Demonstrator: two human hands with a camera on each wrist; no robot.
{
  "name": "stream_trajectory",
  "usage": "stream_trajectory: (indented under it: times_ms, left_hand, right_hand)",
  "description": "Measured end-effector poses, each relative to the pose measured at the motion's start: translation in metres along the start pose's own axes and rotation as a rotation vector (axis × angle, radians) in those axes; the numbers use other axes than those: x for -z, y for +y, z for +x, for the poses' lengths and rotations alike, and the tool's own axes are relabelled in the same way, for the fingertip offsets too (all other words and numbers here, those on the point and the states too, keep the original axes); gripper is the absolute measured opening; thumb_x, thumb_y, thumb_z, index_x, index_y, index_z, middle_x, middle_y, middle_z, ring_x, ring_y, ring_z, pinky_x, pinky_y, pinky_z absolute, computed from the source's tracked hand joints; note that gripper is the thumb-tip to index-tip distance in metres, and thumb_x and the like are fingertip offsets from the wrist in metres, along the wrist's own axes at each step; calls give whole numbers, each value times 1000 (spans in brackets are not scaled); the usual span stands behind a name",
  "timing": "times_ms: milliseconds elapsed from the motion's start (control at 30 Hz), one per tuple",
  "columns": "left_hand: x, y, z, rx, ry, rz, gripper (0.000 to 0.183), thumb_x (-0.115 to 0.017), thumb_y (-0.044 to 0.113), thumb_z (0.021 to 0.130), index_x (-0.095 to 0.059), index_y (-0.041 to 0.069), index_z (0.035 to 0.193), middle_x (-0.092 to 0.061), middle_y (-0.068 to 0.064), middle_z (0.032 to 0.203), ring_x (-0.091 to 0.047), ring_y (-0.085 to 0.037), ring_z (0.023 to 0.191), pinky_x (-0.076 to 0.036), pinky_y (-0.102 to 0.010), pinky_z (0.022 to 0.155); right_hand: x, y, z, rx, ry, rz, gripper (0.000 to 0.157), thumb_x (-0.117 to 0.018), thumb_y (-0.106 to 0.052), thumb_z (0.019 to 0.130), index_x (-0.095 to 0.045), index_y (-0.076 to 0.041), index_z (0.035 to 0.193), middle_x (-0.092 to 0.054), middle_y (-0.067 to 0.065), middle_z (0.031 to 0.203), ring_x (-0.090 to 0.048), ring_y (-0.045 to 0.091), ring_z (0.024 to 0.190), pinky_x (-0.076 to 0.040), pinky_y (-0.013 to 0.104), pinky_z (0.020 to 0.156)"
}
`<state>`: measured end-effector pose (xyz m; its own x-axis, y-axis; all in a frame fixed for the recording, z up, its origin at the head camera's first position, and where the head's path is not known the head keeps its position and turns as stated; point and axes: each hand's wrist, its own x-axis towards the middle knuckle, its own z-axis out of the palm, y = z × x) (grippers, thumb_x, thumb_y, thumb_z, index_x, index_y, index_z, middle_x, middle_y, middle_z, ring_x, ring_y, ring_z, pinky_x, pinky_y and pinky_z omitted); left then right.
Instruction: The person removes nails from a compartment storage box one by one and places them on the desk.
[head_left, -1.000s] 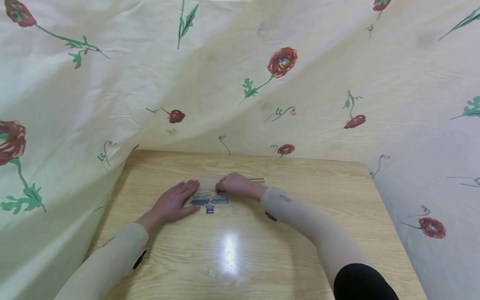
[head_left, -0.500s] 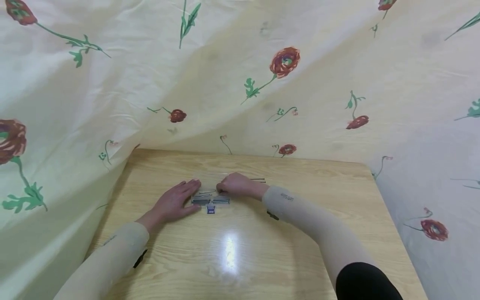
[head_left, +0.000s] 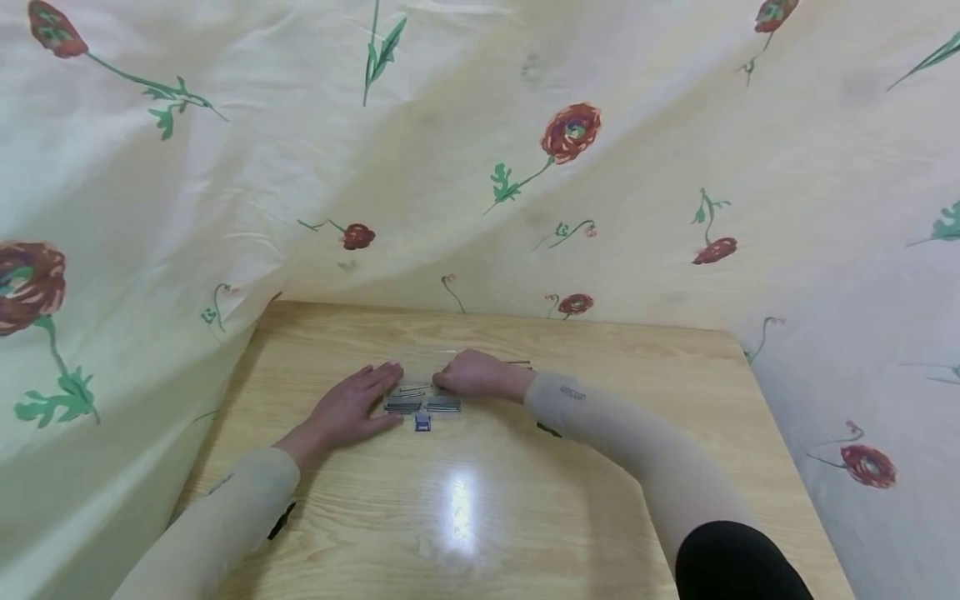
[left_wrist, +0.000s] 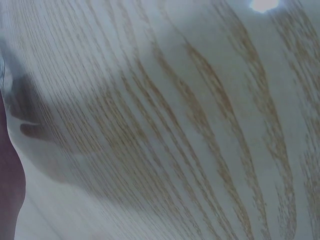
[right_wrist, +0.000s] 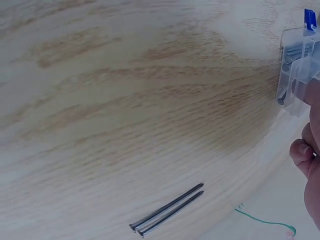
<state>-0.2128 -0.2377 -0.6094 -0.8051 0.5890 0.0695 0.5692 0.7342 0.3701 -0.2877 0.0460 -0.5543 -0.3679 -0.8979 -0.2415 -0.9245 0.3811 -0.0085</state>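
Observation:
A clear plastic compartment box [head_left: 423, 413] lies on the table with its transparent lid [head_left: 420, 360] folded back and a blue latch [head_left: 423, 423] at the front. Nails [head_left: 403, 406] fill its front compartments, and a few others [head_left: 415, 388] lie in the compartment behind. My left hand [head_left: 352, 404] rests flat at the box's left side, fingers spread and thumb at the front corner. Over the right rear part reaches my right hand [head_left: 472, 373], its fingers curled and fingertips down at the compartment [right_wrist: 295, 92]. I cannot tell whether a nail is between them.
Two long nails [right_wrist: 167, 207] lie side by side on the wooden table [head_left: 600, 392], to the right of the box behind my right wrist. A flowered cloth [head_left: 465, 208] hangs along the table's back and sides.
Both hands stay at the box, with only a slight shift of the right fingers. The head view has tilted a little, and the right wrist now covers more of the two loose nails.

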Motion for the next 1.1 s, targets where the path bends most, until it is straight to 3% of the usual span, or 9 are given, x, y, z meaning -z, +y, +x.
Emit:
stream_trajectory:
  times_ms: [200, 333, 467, 567, 700, 867, 1000, 1100]
  left_hand:
    - [1, 3, 3, -15, -5, 3, 85, -65, 59, 102, -36, 13, 168, -35, -5, 173, -35, -27, 159, -27, -49, 132]
    - [1, 5, 4, -22, -9, 0, 85, -65, 58, 102, -36, 12, 168, -36, -6, 173, -35, -28, 159, -27, -48, 132]
    - [1, 5, 4, -20, -3, 7, 86, -67, 57, 101, -37, 12, 167, -37, -6, 172, -36, -27, 158, -27, -48, 132]
    - [1, 5, 3, -27, 6, 29, 86, -67, 57, 101, -38, 10, 166, -39, -7, 171, -38, -28, 157, -29, -48, 131]
    - [2, 6, 2, -35, 6, 43, 85, -66, 57, 102, -39, 8, 166, -40, -10, 170, -40, -30, 156, -30, -50, 130]
    - [6, 7, -1, -14, 4, 21, 86, -68, 56, 100, -39, 8, 166, -39, -10, 170, -38, -31, 157, -29, -51, 131]
    - [7, 7, -2, -17, -4, 29, 86, -66, 57, 101, -38, 8, 166, -38, -10, 171, -38, -30, 157, -28, -51, 131]
    - [7, 6, -2, -18, -5, 25, 86, -66, 56, 101, -38, 8, 166, -38, -9, 171, -37, -30, 157, -27, -50, 132]
  right_hand:
    - [-7, 2, -8, 3, 70, 50, 12, -67, -22, 108, -72, -13, 102, -77, -2, 89, -67, 10, 67, -58, 20, 63]
    - [-14, 4, -12, -29, 109, 108, 11, -68, -22, 107, -74, -14, 111, -80, -2, 99, -73, 9, 79, -61, 19, 74]
    - [-15, 4, -13, -95, 174, 257, 12, -68, -17, 107, -75, -11, 115, -81, 1, 105, -76, 13, 87, -63, 25, 82]
    - [-13, 4, -13, -137, 224, 343, 12, -67, -15, 107, -75, -10, 115, -81, 3, 106, -75, 14, 86, -63, 27, 81]
    - [-7, 6, -21, -189, 312, 368, 13, -68, -17, 106, -75, -10, 114, -80, 2, 98, -68, 10, 73, -59, 23, 69]
    - [2, 15, -44, -220, 430, 363, 10, -72, -16, 103, -76, -9, 109, -74, -2, 83, -54, 4, 60, -49, 20, 56]
    - [-1, 24, -73, -274, 437, 329, 9, -72, -17, 103, -76, -9, 107, -68, -6, 76, -47, 2, 59, -43, 20, 53]
    - [-6, 28, -94, -308, 438, 315, 9, -72, -15, 102, -76, -8, 106, -71, -3, 78, -52, 5, 61, -48, 24, 55]
